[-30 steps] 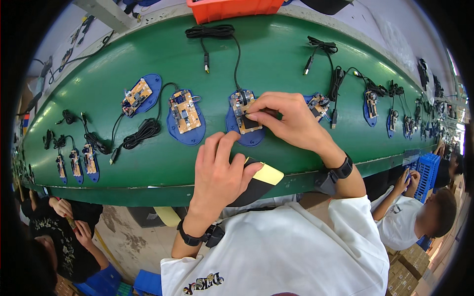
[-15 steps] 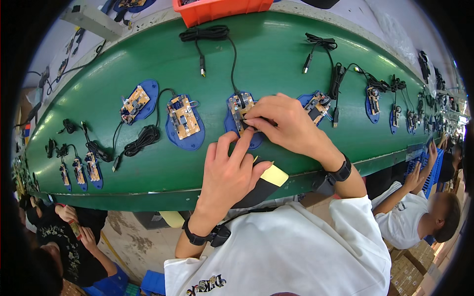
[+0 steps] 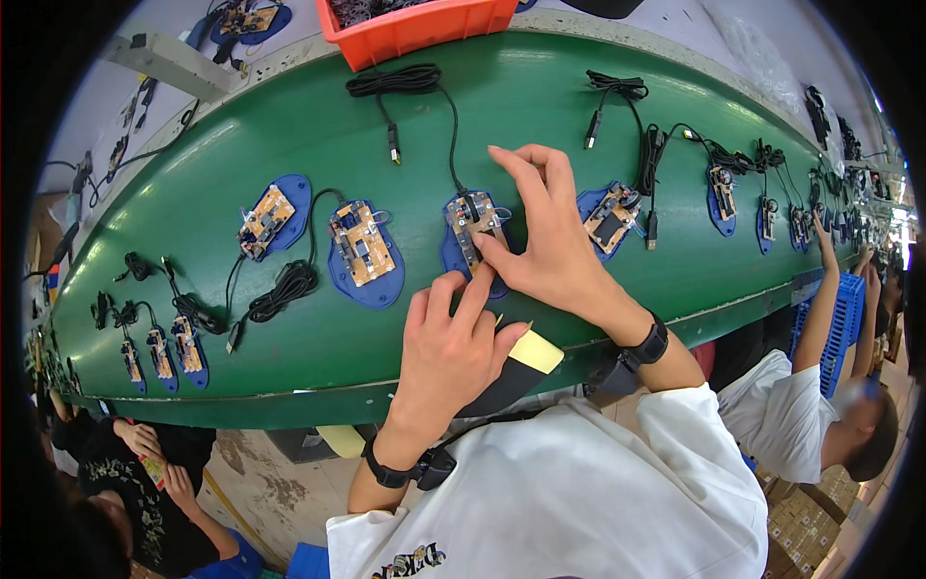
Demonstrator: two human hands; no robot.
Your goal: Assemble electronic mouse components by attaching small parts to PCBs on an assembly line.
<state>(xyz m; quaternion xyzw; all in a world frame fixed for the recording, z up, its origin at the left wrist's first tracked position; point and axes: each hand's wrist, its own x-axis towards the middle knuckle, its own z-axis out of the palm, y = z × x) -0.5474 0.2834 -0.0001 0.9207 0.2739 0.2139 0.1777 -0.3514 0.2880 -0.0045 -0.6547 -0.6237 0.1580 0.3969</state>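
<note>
In front of me on the green belt lies an open blue mouse base (image 3: 449,253) with a tan circuit board (image 3: 492,218) and a black cable running from its far end. My left hand (image 3: 446,343) rests at the near end, its index fingertip against the board and its thumb apart. The thumb of my right hand (image 3: 555,253) touches the board's right side, while the other fingers are raised and spread above the belt. I see nothing held between the fingers of either hand. The near part of the board is partly covered by them.
Similar mouse bases with boards lie left (image 3: 367,256) and right (image 3: 610,217), with coiled black cables (image 3: 289,285) among them. A red bin (image 3: 420,31) stands at the belt's far edge. Co-workers sit on both sides; a blue crate (image 3: 841,323) is at right.
My right hand has opened out from its pinch over the board; its fingers have lifted and spread. My left hand stays at the near end. The view has shifted slightly.
</note>
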